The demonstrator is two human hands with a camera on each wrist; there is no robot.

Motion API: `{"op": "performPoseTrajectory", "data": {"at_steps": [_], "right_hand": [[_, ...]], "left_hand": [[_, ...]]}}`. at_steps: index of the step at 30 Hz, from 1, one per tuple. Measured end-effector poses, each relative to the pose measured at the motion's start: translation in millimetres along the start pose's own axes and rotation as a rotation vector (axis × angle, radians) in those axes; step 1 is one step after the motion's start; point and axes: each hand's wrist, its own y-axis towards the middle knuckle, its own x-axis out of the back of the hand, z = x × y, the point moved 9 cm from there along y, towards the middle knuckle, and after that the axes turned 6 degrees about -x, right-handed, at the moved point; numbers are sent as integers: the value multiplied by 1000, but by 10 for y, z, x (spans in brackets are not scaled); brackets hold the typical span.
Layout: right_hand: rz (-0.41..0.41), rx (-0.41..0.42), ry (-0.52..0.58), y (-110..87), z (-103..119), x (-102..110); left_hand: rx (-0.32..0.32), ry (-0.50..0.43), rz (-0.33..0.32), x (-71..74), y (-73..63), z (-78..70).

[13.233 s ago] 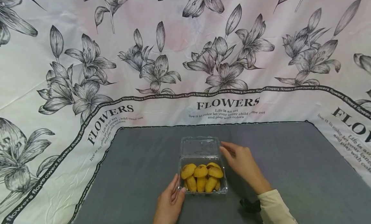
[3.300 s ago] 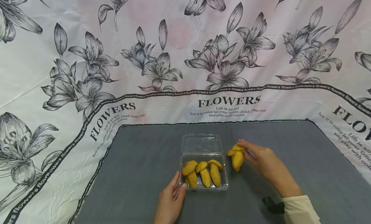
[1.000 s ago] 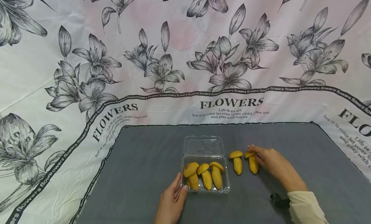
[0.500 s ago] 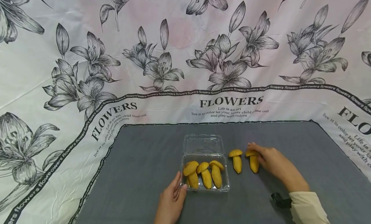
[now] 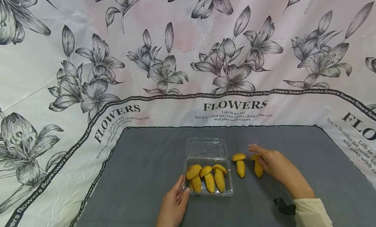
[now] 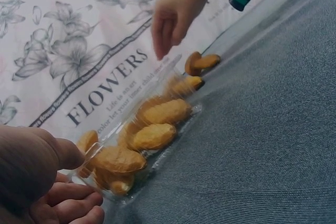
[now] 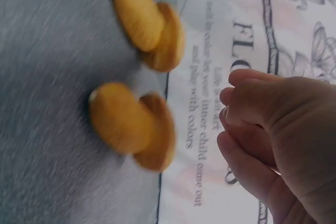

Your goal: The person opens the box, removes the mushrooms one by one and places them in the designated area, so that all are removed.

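A clear plastic clamshell box (image 5: 224,187) lies with its lid folded back, several yellow mushrooms (image 5: 208,180) inside. My left hand (image 5: 174,201) grips its left side, thumb and fingers at the near corner in the left wrist view. To the right of the box one mushroom (image 5: 240,168) lies alone on the grey cloth, cap away from me. Beside it, a second mushroom (image 5: 258,169) is partly covered in the head view by my right hand (image 5: 274,165). In the right wrist view this hand (image 7: 273,135) is apart from both loose mushrooms, fingers loosely bent around nothing.
Dark grey cloth (image 5: 141,174) covers the table. A white flower-printed cloth (image 5: 164,112) hangs behind and along the sides. A dark band (image 5: 283,206) sits at my right wrist by the cream sleeve (image 5: 311,212).
Two mushrooms have gone from the box to the cloth on its right, lined up side by side. My right hand has just let go of the second. The left hand stays on the box.
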Motion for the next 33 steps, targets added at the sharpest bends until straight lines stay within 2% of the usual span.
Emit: {"op": "performPoseTrajectory", "data": {"at_steps": [11,17,23,33], "right_hand": [[-11,78,56,60,560,65],[-52,185,27,106,920,65],[-106,305,48,115,1236,56],[-54,357,93,144,1576,-85]], "left_hand": [[-13,-21,8,-16,-12,-3],[-20,-28,8,-23,-19,0],[-27,-26,10,-21,-13,-8],[-9,-25,15,-16,-22,4]]}}
